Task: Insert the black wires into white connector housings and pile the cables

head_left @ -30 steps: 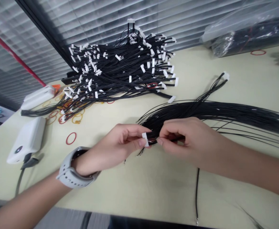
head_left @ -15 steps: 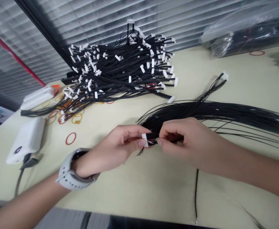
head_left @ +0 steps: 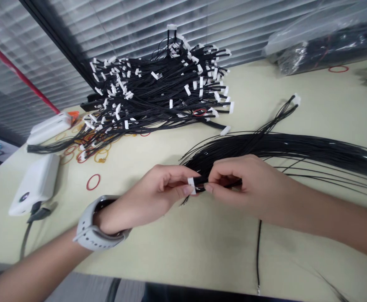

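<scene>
The left hand (head_left: 155,188) holds a white connector (head_left: 191,186) in a narrow pinch; just beside it, the right hand (head_left: 249,186), nearly closed, grips thin black wire (head_left: 200,189). A slack pinch could let the connector twist; the wire bundle (head_left: 309,147) behind could snag.

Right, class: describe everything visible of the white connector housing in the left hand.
The white connector housing is a slim, plastic-looking block, its long side nearly upright in the picture. The left hand pinches it and partly covers it. Black wires lie at its right edge; whether any are seated is unclear.
</scene>
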Demonstrator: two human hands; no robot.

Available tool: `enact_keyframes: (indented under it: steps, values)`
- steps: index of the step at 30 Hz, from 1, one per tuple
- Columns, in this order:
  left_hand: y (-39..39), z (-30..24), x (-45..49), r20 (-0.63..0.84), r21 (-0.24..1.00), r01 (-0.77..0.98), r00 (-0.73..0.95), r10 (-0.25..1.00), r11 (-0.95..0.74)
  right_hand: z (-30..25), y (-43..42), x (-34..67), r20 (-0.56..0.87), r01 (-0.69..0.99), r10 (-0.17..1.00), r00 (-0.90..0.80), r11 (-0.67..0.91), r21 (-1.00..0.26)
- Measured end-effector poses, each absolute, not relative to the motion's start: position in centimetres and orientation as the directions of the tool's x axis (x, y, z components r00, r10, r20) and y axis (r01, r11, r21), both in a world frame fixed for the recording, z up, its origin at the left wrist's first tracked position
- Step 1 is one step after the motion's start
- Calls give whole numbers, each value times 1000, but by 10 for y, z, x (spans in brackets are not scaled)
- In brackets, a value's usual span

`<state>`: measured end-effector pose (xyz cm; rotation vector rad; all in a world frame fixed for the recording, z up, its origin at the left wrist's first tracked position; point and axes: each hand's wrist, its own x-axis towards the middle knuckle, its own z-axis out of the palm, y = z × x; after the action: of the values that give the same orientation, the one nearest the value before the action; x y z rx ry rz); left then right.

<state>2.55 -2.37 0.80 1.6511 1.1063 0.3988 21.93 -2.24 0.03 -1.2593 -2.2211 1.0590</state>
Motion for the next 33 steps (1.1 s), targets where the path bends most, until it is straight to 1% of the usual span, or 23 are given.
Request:
enact_keyframes:
  steps: [4, 13, 20, 24, 26, 29, 33]
  values:
    - [-24, 8, 25, -264, 879, 476, 520, 812, -18, -1, -21, 221, -65, 538, 840, -539, 284, -794]
    - [-23, 6, 24, -282, 912, 405, 519, 807, 58, -1, -21, 220, -35, 550, 844, -534, 316, -773]
    - [-23, 5, 24, -293, 935, 329, 515, 805, 130, -6, -22, 219, 43, 549, 852, -522, 374, -747]
    - [-23, 2, 26, -290, 944, 278, 455, 842, 176, -16, -24, 218, 171, 548, 836, -521, 481, -685]
    - [-24, 0, 27, -287, 947, 261, 420, 861, 188, -19, -25, 217, 213, 551, 825, -524, 519, -653]
    - [-24, -1, 28, -279, 945, 273, 397, 875, 177, -22, -25, 214, 236, 563, 822, -518, 535, -629]
    - [-23, -1, 31, -280, 948, 260, 395, 875, 185, -25, -23, 210, 261, 560, 826, -500, 538, -631]
